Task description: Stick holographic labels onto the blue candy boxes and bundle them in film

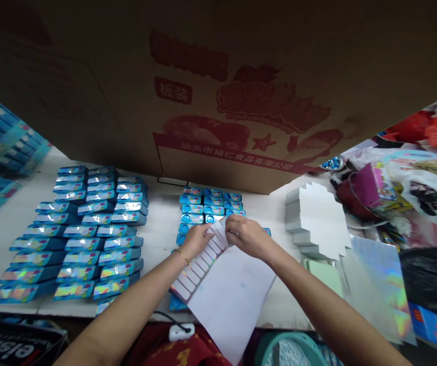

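Observation:
A large white sheet with a strip of long labels (pixel 197 267) down its left side hangs slanted over the table's front part. My left hand (pixel 196 241) pinches the sheet's upper left edge, close beside the labels. My right hand (pixel 248 236), fingers closed, grips the sheet's top end, where a small shiny piece shows at the fingertips. Beneath and behind both hands stand small blue boxes (pixel 192 209) in rows, partly covered by the sheet. To the left, several rows of blue boxes (pixel 80 259) carry shiny strips on their tops.
A big printed cardboard carton (pixel 210 157) stands at the back of the white table (pixel 157 264). Stacked white cards (pixel 319 218) and a shiny film sheet (pixel 374 284) lie at right. A teal tub (pixel 313 351) is below the front edge, near a white power socket (pixel 180 332).

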Available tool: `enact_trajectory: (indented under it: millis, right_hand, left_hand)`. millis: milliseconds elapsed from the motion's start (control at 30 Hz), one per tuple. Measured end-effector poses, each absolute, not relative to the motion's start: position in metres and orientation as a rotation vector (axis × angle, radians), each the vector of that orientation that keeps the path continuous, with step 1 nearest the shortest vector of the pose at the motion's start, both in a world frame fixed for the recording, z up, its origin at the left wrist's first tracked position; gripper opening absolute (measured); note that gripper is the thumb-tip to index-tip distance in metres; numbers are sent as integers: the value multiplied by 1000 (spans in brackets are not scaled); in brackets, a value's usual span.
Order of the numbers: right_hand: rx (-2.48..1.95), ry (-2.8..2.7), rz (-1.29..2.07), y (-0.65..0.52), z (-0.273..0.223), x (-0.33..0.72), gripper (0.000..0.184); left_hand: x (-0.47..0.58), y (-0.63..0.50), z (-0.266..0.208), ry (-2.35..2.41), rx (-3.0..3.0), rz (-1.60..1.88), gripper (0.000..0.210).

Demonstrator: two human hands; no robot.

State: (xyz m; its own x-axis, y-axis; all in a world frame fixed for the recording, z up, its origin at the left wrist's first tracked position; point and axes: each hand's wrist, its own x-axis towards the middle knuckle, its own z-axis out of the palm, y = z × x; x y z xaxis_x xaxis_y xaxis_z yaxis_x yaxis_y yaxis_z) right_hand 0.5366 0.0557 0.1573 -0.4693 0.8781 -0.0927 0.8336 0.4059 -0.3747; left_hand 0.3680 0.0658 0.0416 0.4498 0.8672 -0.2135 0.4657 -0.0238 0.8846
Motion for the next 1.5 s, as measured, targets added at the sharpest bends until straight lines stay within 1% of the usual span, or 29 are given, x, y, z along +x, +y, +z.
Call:
enact_trajectory:
  millis: [67, 133, 200, 267, 333, 400, 500, 600, 800, 1100, 1233, 1333, 1400, 1500]
  right_hand:
    - [-1577, -2257, 786, 64, 176, 532, 13]
    - [-1621, -1899, 1014, 77, 179, 523, 12]
    - [-1673, -1489, 1240, 90, 165, 510, 14]
    - [-1683, -1123, 1396, 98, 142, 495, 17]
    - [-1659, -895, 1455, 101, 119, 479, 18]
    - [-1651, -769, 1457, 99, 100, 466, 18]
    - [-1699, -714, 1378, 97, 79, 450, 19]
    - [-1752, -758, 1191, 104, 59, 435, 21]
    - [-1995, -1069, 804, 132, 33, 415, 26]
    - [-2135, -1185, 694, 147, 30, 412, 28]
    - [-2190, -1242, 643, 149, 29, 409, 28]
    - [-2244, -1309, 537, 149, 29, 408, 28]
    - [-2281, -1395, 436, 145, 31, 409, 28]
    - [-2281, -1674, 332, 137, 35, 412, 32]
  left_hand:
    - [371, 63, 40, 1220, 1662, 507, 28]
    - [371, 61, 42, 1256, 1513, 636, 28]
    - [364, 62, 48, 1266, 1178, 835, 34]
    - [353, 65, 56, 1222, 787, 983, 45]
    - [340, 70, 64, 1173, 556, 1064, 52]
    - [329, 77, 65, 1197, 523, 1104, 50]
    - [316, 91, 55, 1289, 621, 1120, 48]
    - [305, 112, 35, 1338, 766, 1127, 46]
    - [287, 159, 5, 1485, 1099, 1085, 43]
    - [284, 175, -1, 1535, 1307, 982, 35]
    - [285, 178, -5, 1483, 1296, 992, 35]
    - [289, 179, -13, 1466, 1229, 1016, 36]
    - [291, 178, -17, 1484, 1209, 1031, 36]
    - [292, 174, -18, 1544, 1277, 991, 33]
